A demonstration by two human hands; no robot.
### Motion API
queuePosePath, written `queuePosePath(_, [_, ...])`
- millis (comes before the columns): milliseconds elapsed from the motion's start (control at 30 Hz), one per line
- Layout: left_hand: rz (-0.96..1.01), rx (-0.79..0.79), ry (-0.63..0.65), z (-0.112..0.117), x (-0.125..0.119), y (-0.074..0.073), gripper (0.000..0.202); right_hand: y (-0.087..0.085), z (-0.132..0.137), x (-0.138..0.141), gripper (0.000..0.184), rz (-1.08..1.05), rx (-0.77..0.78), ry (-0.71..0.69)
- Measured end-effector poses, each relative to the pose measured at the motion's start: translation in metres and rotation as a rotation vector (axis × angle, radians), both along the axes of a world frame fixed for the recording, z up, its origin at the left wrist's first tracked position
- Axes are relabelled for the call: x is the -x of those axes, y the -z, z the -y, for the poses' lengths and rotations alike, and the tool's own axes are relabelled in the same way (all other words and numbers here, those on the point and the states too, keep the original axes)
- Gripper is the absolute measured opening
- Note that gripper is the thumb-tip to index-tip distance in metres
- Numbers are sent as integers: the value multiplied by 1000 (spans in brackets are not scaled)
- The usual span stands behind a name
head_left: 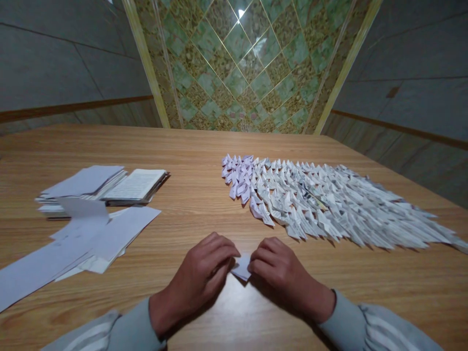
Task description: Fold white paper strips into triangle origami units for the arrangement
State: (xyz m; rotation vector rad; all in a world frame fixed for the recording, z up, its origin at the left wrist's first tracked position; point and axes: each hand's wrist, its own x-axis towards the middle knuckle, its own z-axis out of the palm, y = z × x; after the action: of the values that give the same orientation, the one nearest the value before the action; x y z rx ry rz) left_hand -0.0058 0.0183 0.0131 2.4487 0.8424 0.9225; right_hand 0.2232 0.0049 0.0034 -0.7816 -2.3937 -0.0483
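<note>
A small folded piece of white paper (242, 267) lies on the wooden table (197, 214) near its front edge. My left hand (200, 278) pinches its left side, fingers curled. My right hand (281, 271) pinches its right side, fingers curled too. Both hands rest on the tabletop, and most of the paper is hidden beneath the fingers. Grey sleeves cover both wrists.
A wide spread of several small folded paper pieces (321, 204) covers the table's right half. At the left lie loose white sheets (84, 239) and a stack of open books or pads (120, 187). A tiled wall (248, 63) rises behind the table.
</note>
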Motion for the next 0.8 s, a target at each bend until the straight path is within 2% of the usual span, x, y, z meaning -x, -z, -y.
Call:
queuePosePath(100, [-190, -9, 64, 4, -2, 1, 10, 2, 5, -2, 27, 88, 83, 4])
queuePosePath(267, [-342, -28, 88, 3, 1, 5, 17, -6, 8, -5, 24, 140, 330, -10])
queuePosePath(467, [-322, -22, 112, -1, 3, 6, 19, -5, 5, -6, 24, 59, 425, 3])
queuePosePath(800, [-213, 30, -57, 4, -1, 15, 26, -6, 8, -2, 21, 39, 453, 64])
